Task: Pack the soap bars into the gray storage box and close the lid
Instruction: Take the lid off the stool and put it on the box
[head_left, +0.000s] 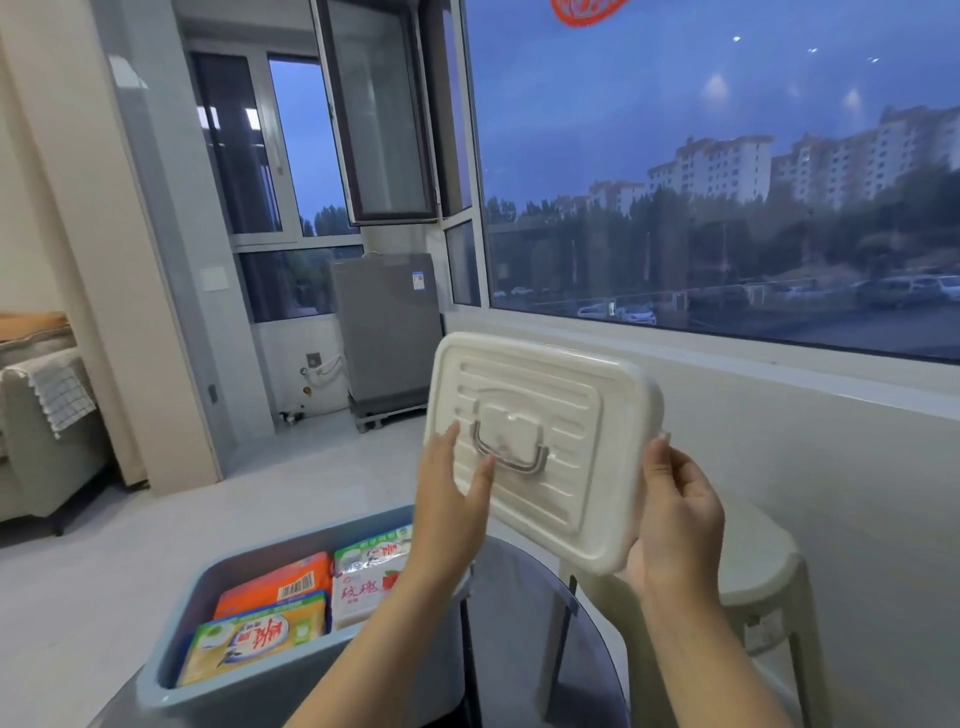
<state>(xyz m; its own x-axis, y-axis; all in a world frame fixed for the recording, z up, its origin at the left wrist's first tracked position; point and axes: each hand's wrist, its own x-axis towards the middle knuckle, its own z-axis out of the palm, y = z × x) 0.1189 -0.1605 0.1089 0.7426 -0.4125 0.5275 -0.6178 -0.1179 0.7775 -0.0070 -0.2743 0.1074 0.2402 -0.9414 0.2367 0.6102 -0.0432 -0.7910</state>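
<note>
A cream plastic lid (540, 405) with a clear folding handle is raised in the air, tilted, its top facing me. My left hand (452, 499) lies flat against its left part with straight fingers. My right hand (675, 519) grips its right edge, fingers curled behind. Below, the gray storage box (311, 680) stands open on a dark glass table. Inside lie wrapped soap bars: an orange one (275, 582), a yellow-green one (254, 639) and a white one with red print (363, 582).
The round glass table (524, 623) carries the box. A beige plastic stool (753, 566) stands to the right by the wall under a big window. A washing machine (387, 332) stands at the back, a sofa (36, 426) at the left.
</note>
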